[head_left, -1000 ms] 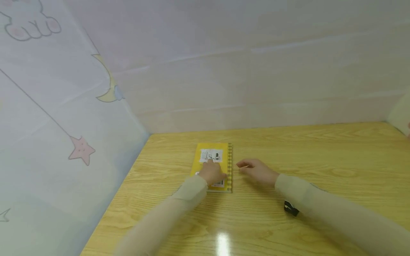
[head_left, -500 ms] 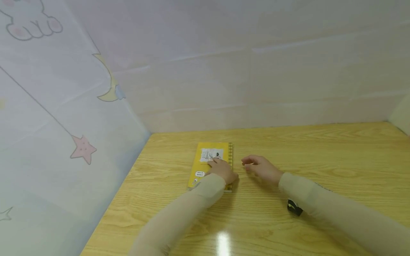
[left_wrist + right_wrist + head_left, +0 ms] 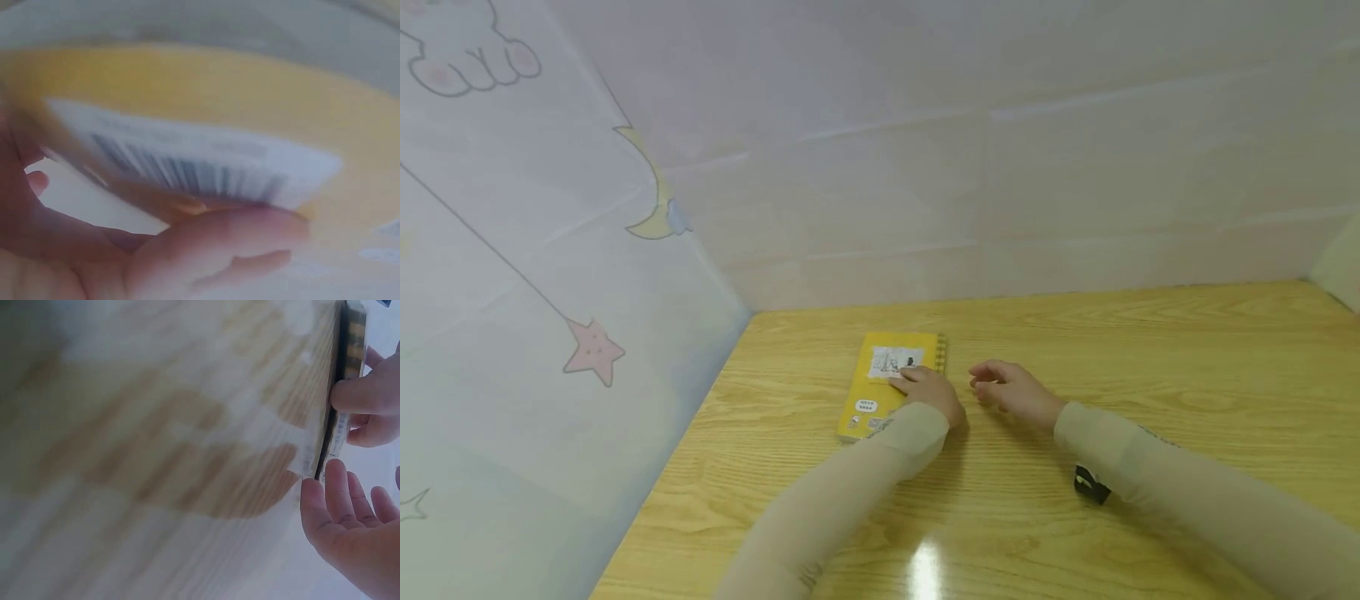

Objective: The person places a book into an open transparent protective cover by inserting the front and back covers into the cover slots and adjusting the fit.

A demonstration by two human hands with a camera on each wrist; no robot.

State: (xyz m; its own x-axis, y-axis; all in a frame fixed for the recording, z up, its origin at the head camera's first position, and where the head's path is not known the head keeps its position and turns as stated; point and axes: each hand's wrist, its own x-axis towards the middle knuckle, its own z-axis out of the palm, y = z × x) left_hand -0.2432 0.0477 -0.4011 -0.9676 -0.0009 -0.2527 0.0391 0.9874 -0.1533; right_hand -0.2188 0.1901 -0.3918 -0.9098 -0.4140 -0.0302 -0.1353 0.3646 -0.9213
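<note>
A yellow book (image 3: pixel 868 392) with a checked spine lies on the wooden table, left of the middle. My left hand (image 3: pixel 931 393) covers its lower right part. The left wrist view, though blurred, shows the thumb (image 3: pixel 250 234) of that hand against the book beside a white barcode label (image 3: pixel 281 150). Seen from the right wrist, the left hand (image 3: pixel 375 400) pinches the book along its spine edge (image 3: pixel 355 340). My right hand (image 3: pixel 1018 394) hovers just right of the book, its fingers loosely bent and holding nothing. Whether the spine side is raised off the table, I cannot tell.
The wooden table (image 3: pixel 1150 358) runs back to a pale wall covering (image 3: pixel 1000 183). On the left, another wall sheet (image 3: pixel 497 350) with a printed star and moon borders the table. A small black object (image 3: pixel 1090 485) shows beneath my right sleeve.
My left hand has slid rightward from the middle of the book's cover to its spine edge and now grips it. The right hand has shifted slightly right and away.
</note>
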